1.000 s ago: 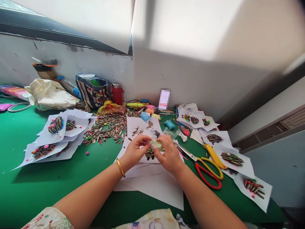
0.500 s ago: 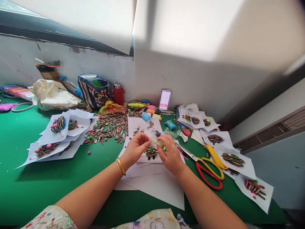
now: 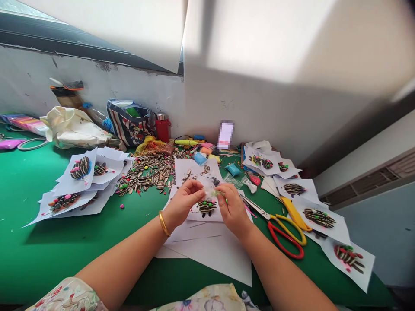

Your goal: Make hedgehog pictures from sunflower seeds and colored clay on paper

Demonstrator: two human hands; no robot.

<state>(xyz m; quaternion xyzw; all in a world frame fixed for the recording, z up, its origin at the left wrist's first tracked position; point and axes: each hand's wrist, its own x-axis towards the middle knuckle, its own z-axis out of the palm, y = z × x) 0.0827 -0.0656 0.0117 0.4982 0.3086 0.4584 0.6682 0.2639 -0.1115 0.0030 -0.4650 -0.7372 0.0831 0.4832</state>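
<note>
My left hand [image 3: 183, 203] and my right hand [image 3: 234, 211] are pinched together over the middle of the table. Between their fingertips is a small clear plastic packet [image 3: 210, 191] with something pale green in it, partly hidden by the fingers. Just below lies a hedgehog picture [image 3: 206, 206] made of striped sunflower seeds, with green and pink dots and black feet, on white paper. Behind the hands, another white sheet [image 3: 194, 166] carries a few seeds and a dark lump. Loose white sheets [image 3: 214, 255] lie under the picture.
Scissors [image 3: 287, 233] with red and yellow handles lie right of my right hand. Seed pictures [image 3: 319, 217] line the right edge, and more are stacked at left [image 3: 81, 190]. Loose sunflower seeds [image 3: 152, 170] and blue clay packets [image 3: 232, 169] lie behind, near a red flask [image 3: 162, 128].
Both hands stay close together on the packet. The right fingers have curled further over it, covering more of the pale green part. The view has shifted slightly.
</note>
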